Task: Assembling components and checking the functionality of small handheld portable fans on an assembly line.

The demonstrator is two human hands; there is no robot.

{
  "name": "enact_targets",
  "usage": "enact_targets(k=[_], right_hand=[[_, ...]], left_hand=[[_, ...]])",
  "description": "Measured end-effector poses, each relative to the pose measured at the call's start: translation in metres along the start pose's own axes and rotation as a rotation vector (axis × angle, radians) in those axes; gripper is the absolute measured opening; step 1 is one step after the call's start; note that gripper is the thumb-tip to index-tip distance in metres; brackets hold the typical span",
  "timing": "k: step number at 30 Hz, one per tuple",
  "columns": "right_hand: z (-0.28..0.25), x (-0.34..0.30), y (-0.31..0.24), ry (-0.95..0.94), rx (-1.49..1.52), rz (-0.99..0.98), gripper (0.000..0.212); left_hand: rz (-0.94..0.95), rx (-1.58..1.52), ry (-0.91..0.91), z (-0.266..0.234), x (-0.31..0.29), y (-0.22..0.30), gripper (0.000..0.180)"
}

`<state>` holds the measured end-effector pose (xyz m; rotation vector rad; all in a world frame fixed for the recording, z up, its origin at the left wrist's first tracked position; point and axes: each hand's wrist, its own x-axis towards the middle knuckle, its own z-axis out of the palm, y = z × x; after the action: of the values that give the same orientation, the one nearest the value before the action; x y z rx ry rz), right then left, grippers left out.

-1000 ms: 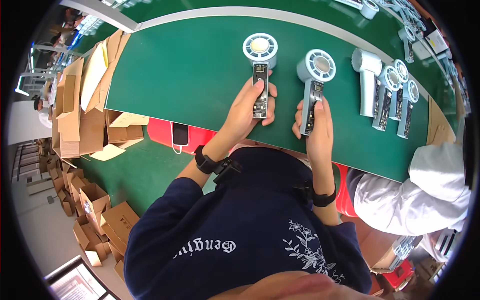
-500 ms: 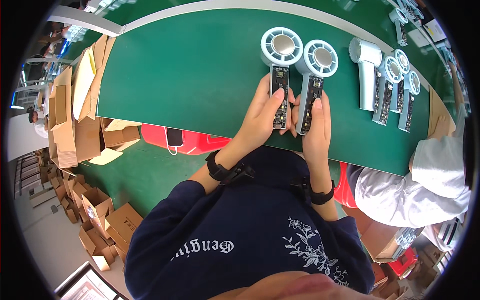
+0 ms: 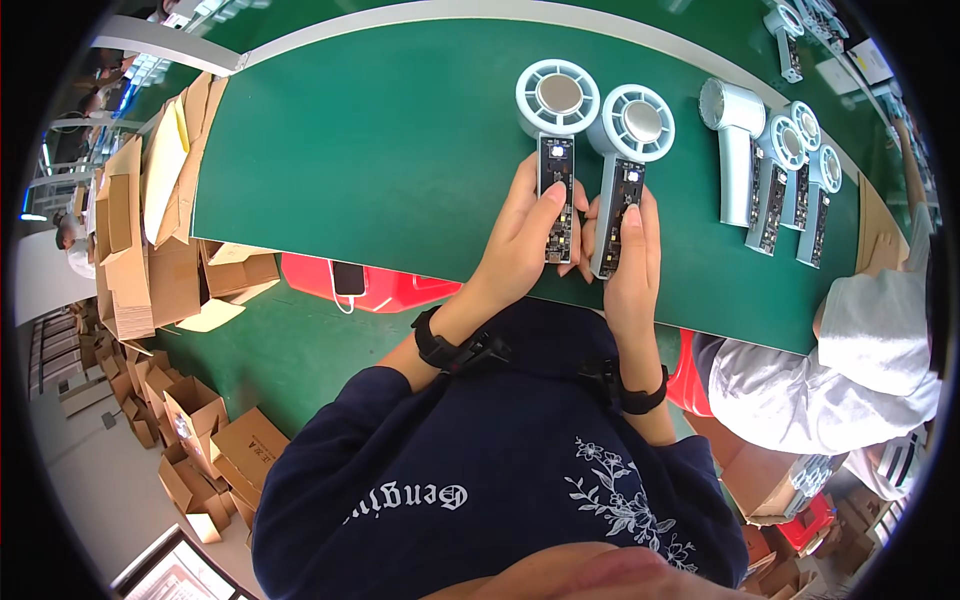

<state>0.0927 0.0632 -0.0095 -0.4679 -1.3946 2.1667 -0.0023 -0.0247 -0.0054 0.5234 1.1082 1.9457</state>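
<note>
In my left hand is a light blue handheld fan, its handle uncovered so the circuit board shows. My left thumb presses on that board. My right hand grips a second handheld fan of the same kind, thumb on its exposed board. Both fans stand side by side, round heads pointing away from me and silver discs facing up. A small white light glows near the top of each board. The fingers behind the handles are partly hidden.
Several more fans lie to the right on the green table. A person in a white sleeve sits at the right. Cardboard boxes stand at the left, and a phone rests on a red stool.
A white light now shows on both boards; the left board showed a lit display before. Both hands and fans have shifted very slightly.
</note>
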Motion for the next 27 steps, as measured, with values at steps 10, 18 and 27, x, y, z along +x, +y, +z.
enact_targets(k=[10,18,27], right_hand=[[0.0,0.0007,0.0002,0.018,-0.032,-0.014,0.036],[0.0072,0.0009,-0.0027,0.065,-0.168,-0.004,0.036],[0.0004,0.0004,0.0004,0.044,-0.032,0.012,0.036]], left_hand=[[0.008,0.081,0.044,0.0037,0.0009,-0.0018,0.044],[0.022,0.082,0.026,0.0038,0.0029,-0.0031,0.044],[-0.022,0.084,-0.005,0.0023,0.0056,-0.0019,0.044]])
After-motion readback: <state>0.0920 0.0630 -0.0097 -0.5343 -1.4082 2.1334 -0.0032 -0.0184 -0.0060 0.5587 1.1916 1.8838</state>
